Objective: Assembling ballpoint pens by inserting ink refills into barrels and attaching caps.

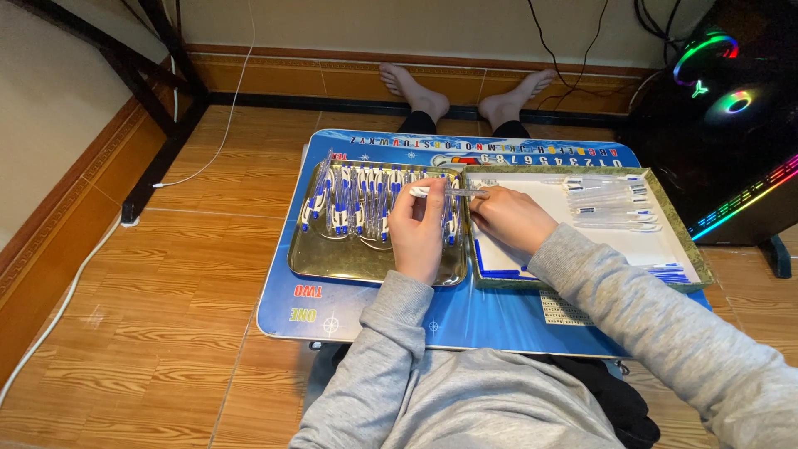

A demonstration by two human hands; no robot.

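Head view: both my forearms, in grey sleeves, reach forward over a blue lap board (465, 320) resting across my legs. My left hand (418, 229) stands on its edge above the metal tray (332, 259), wrist bent slightly inward, fingers curled together and pinching the near end of a clear pen (449, 192) with a white tip. My right hand (509, 216) lies palm down at the left edge of the green-rimmed tray (692, 241), fingers bunched and closed on the other end of the same pen. The pen sits level, spanning the gap between the two trays. Blue-and-white pens (349, 204) lie in a row in the metal tray; a few clear pens (611, 204) rest on the white lining of the green-rimmed tray.
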